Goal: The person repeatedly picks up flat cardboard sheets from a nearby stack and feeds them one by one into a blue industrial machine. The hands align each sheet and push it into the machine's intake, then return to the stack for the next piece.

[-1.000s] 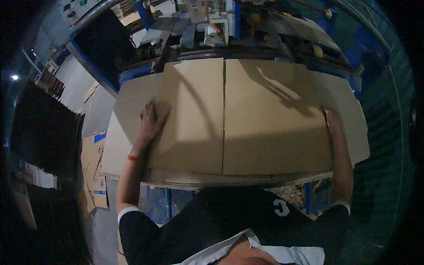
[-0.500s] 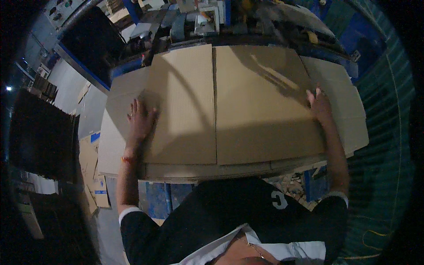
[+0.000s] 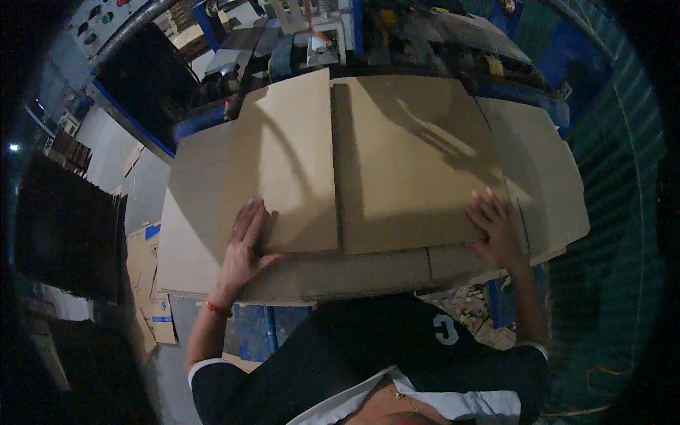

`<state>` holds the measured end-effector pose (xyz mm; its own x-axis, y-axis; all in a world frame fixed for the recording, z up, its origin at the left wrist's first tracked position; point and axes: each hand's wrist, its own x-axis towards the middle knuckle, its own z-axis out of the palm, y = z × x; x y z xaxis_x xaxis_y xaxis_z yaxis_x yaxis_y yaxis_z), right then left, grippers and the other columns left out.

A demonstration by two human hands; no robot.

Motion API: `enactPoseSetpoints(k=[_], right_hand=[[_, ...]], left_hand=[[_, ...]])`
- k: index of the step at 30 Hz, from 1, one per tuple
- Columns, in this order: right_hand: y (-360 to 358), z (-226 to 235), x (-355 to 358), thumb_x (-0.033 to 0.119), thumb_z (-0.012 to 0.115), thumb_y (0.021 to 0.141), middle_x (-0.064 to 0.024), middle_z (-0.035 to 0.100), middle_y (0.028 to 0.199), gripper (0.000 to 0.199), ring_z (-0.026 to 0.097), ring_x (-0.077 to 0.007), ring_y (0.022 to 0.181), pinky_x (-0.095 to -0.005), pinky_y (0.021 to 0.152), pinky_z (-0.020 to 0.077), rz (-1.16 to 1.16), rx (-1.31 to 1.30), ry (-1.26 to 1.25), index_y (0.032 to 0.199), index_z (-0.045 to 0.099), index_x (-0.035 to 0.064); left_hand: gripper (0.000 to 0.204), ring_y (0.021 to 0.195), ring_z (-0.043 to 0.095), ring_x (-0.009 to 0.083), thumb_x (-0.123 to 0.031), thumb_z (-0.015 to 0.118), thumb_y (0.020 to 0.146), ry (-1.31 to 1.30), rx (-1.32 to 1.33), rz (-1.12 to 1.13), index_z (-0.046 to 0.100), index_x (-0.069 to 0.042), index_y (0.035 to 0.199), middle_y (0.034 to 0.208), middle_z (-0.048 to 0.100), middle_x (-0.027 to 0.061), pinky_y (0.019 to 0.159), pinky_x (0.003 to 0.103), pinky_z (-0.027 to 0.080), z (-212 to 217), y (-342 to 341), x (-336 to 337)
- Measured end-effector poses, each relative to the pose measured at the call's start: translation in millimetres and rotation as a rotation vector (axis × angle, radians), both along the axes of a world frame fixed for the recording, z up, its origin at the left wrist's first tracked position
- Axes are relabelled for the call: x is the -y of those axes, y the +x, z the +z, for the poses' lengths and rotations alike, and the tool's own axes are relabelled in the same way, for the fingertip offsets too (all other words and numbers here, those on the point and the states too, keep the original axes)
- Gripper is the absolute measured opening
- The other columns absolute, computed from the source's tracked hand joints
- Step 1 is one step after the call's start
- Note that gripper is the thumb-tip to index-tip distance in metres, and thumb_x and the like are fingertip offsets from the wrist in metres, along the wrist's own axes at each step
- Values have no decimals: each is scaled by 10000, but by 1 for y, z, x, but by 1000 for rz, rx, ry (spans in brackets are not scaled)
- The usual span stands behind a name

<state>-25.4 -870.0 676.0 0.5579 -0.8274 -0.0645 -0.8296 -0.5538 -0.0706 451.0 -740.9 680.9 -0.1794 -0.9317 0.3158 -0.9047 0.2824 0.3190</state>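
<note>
Two hands lie flat on the cardboard [image 3: 397, 163], which stretches away from me across the machine [image 3: 319, 35], its long axis running left to right. My left hand [image 3: 244, 248] presses palm-down near the left flap, fingers slightly spread, pointing forward. My right hand [image 3: 496, 230] rests at the right side, fingers splayed over a crease. Both sit near my edge, about equally close. The sheet is plain brown, corrugated, folded flat with a centre seam.

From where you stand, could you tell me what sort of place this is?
Probably a cardboard box workshop or factory: both hands press a large flattened cardboard sheet on a stack, machinery stands behind, and a control panel hangs at upper left.
</note>
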Motion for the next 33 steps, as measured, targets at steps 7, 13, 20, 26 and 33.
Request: enactPoseSetpoints(k=[7,13,20,26,33], right_hand=[[16,-9,84,383,586,810,-83,282,1455,598,269,-370,1312,-504,1080,173,-38,61,-35,1344,413,179],[62,-13,173,341,576,850,-122,279,1449,554,299,-366,1295,-438,1057,258,-167,282,72,1351,402,181],[-4,28,19,194,539,864,-214,355,1376,398,367,-343,1255,-405,1027,312,-57,444,-434,1245,521,80],[-12,-55,5,234,529,874,-200,427,1306,392,430,-327,1177,-402,972,362,-136,294,-464,1229,530,69],[-123,-110,37,280,518,885,-183,510,1224,395,504,-309,1086,-398,908,420,-495,311,-695,1210,541,56]], left_hand=[[805,1272,334,384,-450,663,748,-209,-64,-55,348,-4,1340,1332,416,201,1044,447,294,-21,31,81],[788,1281,304,400,-414,647,787,-281,-29,233,301,-8,1365,1348,385,223,1059,453,248,-10,29,173],[857,1348,162,391,-368,633,811,-599,-9,711,162,52,1391,1420,235,266,1072,526,149,-7,45,42],[827,1357,101,409,-363,597,822,-404,-552,1529,180,86,1378,1422,180,317,1102,453,95,-47,50,-72],[738,1334,239,356,-337,597,814,-605,-610,1344,281,24,1374,1401,307,254,1096,442,131,-23,53,-68]])
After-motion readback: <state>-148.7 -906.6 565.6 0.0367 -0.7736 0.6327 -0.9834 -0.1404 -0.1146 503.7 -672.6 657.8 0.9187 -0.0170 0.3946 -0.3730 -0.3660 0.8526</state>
